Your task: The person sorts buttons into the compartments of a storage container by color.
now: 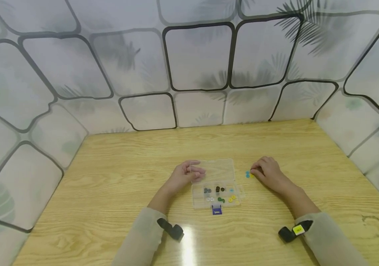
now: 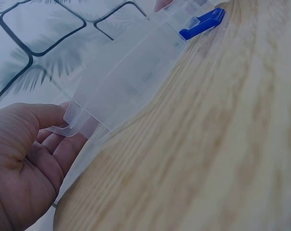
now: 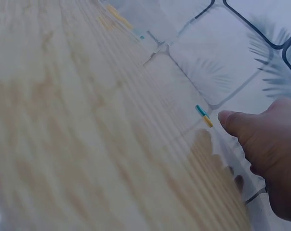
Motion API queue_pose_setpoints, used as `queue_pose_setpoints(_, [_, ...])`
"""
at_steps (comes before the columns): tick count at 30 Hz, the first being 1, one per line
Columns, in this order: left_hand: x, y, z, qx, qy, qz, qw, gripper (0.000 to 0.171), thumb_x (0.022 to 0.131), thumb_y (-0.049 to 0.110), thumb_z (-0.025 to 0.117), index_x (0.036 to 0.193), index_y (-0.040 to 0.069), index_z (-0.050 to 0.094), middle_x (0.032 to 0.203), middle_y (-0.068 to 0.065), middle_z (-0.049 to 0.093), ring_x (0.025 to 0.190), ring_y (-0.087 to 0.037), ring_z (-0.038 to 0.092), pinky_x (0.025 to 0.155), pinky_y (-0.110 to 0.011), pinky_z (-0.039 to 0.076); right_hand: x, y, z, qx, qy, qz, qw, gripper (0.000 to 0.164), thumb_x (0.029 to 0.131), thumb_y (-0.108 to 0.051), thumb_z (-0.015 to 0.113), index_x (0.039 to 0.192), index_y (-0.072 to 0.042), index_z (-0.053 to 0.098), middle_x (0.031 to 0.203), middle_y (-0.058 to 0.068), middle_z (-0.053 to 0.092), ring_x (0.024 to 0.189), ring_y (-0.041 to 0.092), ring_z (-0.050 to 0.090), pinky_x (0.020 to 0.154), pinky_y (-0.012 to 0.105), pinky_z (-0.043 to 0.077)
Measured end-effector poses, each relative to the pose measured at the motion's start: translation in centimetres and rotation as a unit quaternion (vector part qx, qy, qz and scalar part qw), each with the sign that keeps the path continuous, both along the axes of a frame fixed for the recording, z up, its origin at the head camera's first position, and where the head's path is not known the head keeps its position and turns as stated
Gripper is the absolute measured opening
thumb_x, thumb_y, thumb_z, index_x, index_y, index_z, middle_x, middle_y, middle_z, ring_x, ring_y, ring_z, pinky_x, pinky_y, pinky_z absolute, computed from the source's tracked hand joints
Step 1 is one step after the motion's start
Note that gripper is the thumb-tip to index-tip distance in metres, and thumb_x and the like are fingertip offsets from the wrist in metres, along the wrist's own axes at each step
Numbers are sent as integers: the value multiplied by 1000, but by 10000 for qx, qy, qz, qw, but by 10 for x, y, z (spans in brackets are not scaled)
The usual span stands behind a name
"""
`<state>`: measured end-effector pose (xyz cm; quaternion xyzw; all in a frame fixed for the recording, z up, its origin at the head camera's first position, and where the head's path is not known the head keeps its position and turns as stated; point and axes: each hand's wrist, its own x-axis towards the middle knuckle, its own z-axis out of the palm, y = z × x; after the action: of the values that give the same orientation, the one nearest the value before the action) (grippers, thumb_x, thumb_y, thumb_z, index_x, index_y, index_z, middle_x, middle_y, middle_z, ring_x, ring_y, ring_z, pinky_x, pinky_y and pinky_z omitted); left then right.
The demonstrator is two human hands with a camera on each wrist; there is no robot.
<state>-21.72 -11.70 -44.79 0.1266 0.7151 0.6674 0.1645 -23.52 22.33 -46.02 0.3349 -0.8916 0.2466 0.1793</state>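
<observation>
A clear plastic compartment box (image 1: 194,196) lies open on the table, its clear lid (image 1: 217,170) tipped back. My left hand (image 1: 186,173) grips the lid's left edge, thumb on one face and fingers behind; the left wrist view shows this hand (image 2: 34,149) at the lid's corner. A blue latch (image 1: 216,210) hangs at the box's front. To the right of the lid, small blue discs (image 1: 247,174) and a yellow disc (image 1: 252,176) lie on the wood. Over them is my right hand (image 1: 269,173), fingers bent and thumb tip close to the discs; I cannot tell whether it pinches one.
Inside the compartments sit several small button-like discs: grey discs (image 1: 207,190), black discs (image 1: 220,189), green discs (image 1: 221,200) and yellow discs (image 1: 232,198). The wooden table (image 1: 126,159) meets a patterned wall covering (image 1: 196,59) at the back and sides.
</observation>
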Motion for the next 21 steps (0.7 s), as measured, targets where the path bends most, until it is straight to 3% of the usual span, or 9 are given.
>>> queue_pose_setpoints(7, [0, 0, 0, -16, 21, 10, 10000, 45, 94, 1, 53, 138, -1, 40, 119, -22, 62, 105, -26, 65, 88, -30, 56, 8, -10, 12, -244, -734, -26, 9970, 5, 86, -3, 65, 89, -2, 61, 91, 8, 56, 91, 28, 48, 80, 43, 38])
queue_pose_setpoints(10, [0, 0, 0, -10, -40, 32, 10000, 46, 94, 0, 53, 138, -1, 40, 119, -23, 62, 105, -26, 65, 87, -30, 56, 12, -17, 17, -306, -817, 113, 9961, 6, 87, -3, 64, 91, -3, 60, 94, 9, 55, 95, 30, 46, 82, 45, 37])
queue_pose_setpoints(14, [0, 1, 0, -6, -99, 40, 9999, 47, 95, 0, 52, 139, -1, 38, 120, -24, 61, 106, -28, 64, 88, -30, 56, 13, -27, 19, -330, -183, 366, 9986, 11, 83, -2, 68, 89, -5, 60, 92, 8, 55, 90, 26, 46, 78, 40, 38])
queue_pose_setpoints(16, [0, 1, 0, -5, -110, 34, 9999, 47, 95, 0, 52, 140, -2, 38, 121, -24, 60, 107, -29, 64, 88, -31, 56, 13, -31, 20, -410, 295, 550, 9972, 8, 87, -11, 65, 87, -5, 60, 89, 7, 55, 86, 24, 47, 75, 38, 37])
queue_pose_setpoints(21, [-1, 0, 0, -41, -90, 32, 9999, 47, 95, 1, 53, 139, -1, 39, 120, -23, 61, 106, -27, 65, 88, -30, 56, 14, -46, 24, -653, 1168, 958, 9864, 42, 98, -39, 42, 85, -4, 60, 84, 8, 55, 80, 24, 47, 71, 38, 37])
